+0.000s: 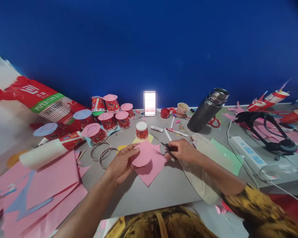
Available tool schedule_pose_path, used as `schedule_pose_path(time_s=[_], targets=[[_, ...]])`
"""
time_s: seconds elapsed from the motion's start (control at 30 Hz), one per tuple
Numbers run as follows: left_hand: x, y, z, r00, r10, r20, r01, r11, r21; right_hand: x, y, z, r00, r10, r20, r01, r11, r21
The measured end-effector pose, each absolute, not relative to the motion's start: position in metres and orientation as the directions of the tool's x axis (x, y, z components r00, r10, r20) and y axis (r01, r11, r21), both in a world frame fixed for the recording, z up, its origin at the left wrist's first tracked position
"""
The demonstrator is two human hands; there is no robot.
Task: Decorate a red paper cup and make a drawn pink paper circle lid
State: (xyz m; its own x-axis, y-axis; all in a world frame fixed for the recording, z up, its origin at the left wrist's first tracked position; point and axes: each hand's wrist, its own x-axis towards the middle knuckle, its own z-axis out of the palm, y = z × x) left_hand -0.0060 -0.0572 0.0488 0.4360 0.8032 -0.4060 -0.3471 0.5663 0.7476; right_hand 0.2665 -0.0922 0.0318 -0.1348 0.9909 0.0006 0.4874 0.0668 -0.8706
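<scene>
Paper [144, 154] is pink — scissor handles [172, 148] apparently black

The capitals "PAPERCUPS" can be read on the red plastic cup bag [49, 99] at the left, where they are printed in white along a green band [38, 106] and slanted with the bag; the characters at the band's far end cannot be made out. Nearer the bag's top, a white angular logo [29, 89] is set on the red, with small characters beside it that are too blurred to be read. The red paper cups [108, 124] and the cup stack [71, 140] are covered with small, illegible printing. The lettering on the white tube [156, 129] is likewise too small to be read.
</scene>
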Motion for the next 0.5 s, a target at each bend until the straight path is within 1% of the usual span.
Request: schedule_pose_path(time_s=[0.03,0.07,0.1,0.17,0.23,0.33,0.4,0.5], targets=[[-0.003,-0.052,0.047,0.467,0.783,-0.410,-0.334,0.586,0.738,0.275,-0.101,0.029,-0.109,0.994,-0.018,0.556,0.046,-0.830],[-0.001,-0.047,0.045,0.491,0.769,-0.410,-0.319,0.597,0.736,0.283,-0.111,0.026,-0.076,0.996,-0.048,0.693,0.018,-0.720],[0.000,-0.043,0.043,0.504,0.762,-0.407,-0.307,0.598,0.741,0.291,-0.120,0.023,-0.033,0.997,-0.072,0.792,-0.018,-0.610],[0.003,-0.037,0.040,0.497,0.775,-0.390,-0.303,0.576,0.759,0.303,-0.136,0.020,0.020,0.993,-0.115,0.888,-0.071,-0.454],[0.006,-0.033,0.037,0.474,0.792,-0.384,-0.315,0.560,0.767,0.311,-0.146,0.019,0.086,0.985,-0.152,0.935,-0.133,-0.330],[0.009,-0.027,0.032,0.458,0.779,-0.427,-0.344,0.599,0.723,0.317,-0.154,0.023,0.133,0.977,-0.168,0.959,-0.169,-0.227],[0.008,-0.024,0.027,0.466,0.753,-0.465,-0.377,0.644,0.666,0.321,-0.155,0.024,0.148,0.978,-0.146,0.965,-0.176,-0.197],[0.003,-0.020,0.020,0.520,0.703,-0.485,-0.428,0.706,0.564,0.331,-0.159,0.018,0.170,0.983,-0.072,0.967,-0.180,-0.180]])
